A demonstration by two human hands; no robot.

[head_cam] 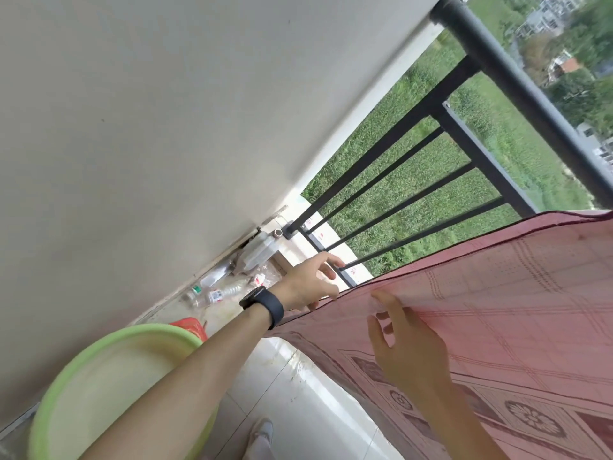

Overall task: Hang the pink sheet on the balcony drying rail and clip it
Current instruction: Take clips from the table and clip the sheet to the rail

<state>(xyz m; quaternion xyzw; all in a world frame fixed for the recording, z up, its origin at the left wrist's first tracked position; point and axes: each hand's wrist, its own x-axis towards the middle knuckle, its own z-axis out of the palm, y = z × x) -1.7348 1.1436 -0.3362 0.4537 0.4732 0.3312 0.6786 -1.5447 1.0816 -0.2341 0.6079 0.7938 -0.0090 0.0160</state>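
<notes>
The view is strongly tilted. The pink patterned sheet (517,293) hangs over the black balcony railing at the right, covering its lower right stretch. The dark top rail (517,81) runs bare up to the wall. My right hand (408,343) lies flat on the sheet with straight fingers. My left hand (308,283), with a black watch on the wrist, is at the sheet's left edge. Its fingers are spread and relaxed near a railing bar, and the thumb touches the hem. No clip shows.
A light green basin (66,376) stands on the tiled floor under my left forearm, with a red object (190,327) behind it. Plastic bottles and litter (219,292) lie along the grey wall (149,111). My shoe (262,436) is at the bottom. Fields lie beyond the bars.
</notes>
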